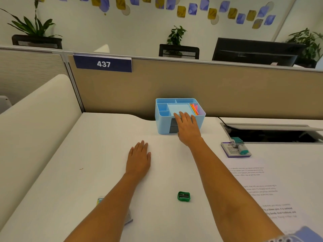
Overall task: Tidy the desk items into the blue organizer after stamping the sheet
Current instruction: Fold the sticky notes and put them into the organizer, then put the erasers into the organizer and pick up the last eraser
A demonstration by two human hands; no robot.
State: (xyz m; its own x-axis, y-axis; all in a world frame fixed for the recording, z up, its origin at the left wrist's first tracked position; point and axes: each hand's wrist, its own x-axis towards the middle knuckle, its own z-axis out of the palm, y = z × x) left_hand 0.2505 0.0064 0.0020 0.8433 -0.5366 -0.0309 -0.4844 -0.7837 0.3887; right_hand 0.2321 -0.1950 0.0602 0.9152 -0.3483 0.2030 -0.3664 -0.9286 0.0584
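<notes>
Head view, the only one on offer. Pale blue plastic organizer [162, 124] with open compartments and two dark drawers [173, 126], standing at the back of the white desk [104, 137], close against the beige partition [227, 91]. Loaded so far: pale blue note pad [178, 107] in the middle compartment, pink and orange sticky tabs [194, 109] in the right-hand one.

Right hand [187, 127] stretched out to the organizer, fingers straight and spread over the front rim, touching it, gripping nothing by the look of it. Left hand [139, 158] flat on the desk, palm down, fingers straight, holding nothing, apart from the organizer.

Plenty left out, though. Small green plastic pencil sharpener [183, 196] lying loose between left forearm [111, 201] and right forearm [227, 180]. Teal and white stamp [243, 149] resting on a purple-edged pad [230, 151] off to the right, just beyond the printed white sheet [258, 189]. Yellowish clear item [100, 200] and something grey [129, 218] peeking out from under the left forearm, too hidden to name.

Stamp mark on the sheet? Cannot tell from here. Verdict: tidying under way, well short of finished, with sharpener, stamp and the half-hidden pieces all waiting for a slot.
</notes>
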